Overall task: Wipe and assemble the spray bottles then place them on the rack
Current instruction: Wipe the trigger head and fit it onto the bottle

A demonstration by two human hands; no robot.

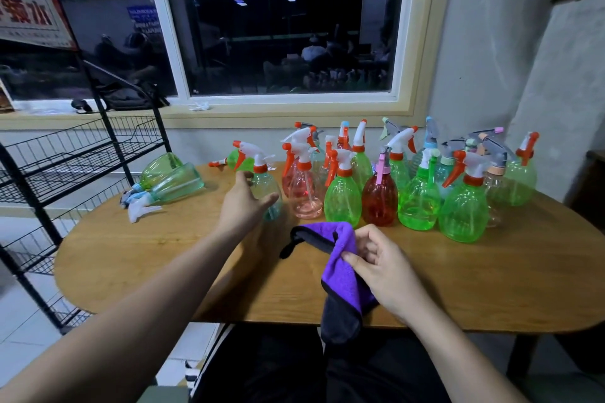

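Several spray bottles in green, red, pink and clear plastic stand crowded at the back right of the wooden table (137, 258). My left hand (244, 204) reaches out to a pale teal bottle (266, 188) with an orange-and-white trigger head, fingers spread around its body and touching it. My right hand (376, 263) pinches a purple and black cloth (340, 275) near the table's front edge; the cloth hangs over the edge. Two green bottles (170, 178) lie on their sides at the table's left, nozzles toward the rack.
A black wire rack (65, 160) with several shelves stands left of the table. Another green bottle (234, 159) lies on its side behind the teal one. A window and a wall are behind the table. My lap shows below the table edge.
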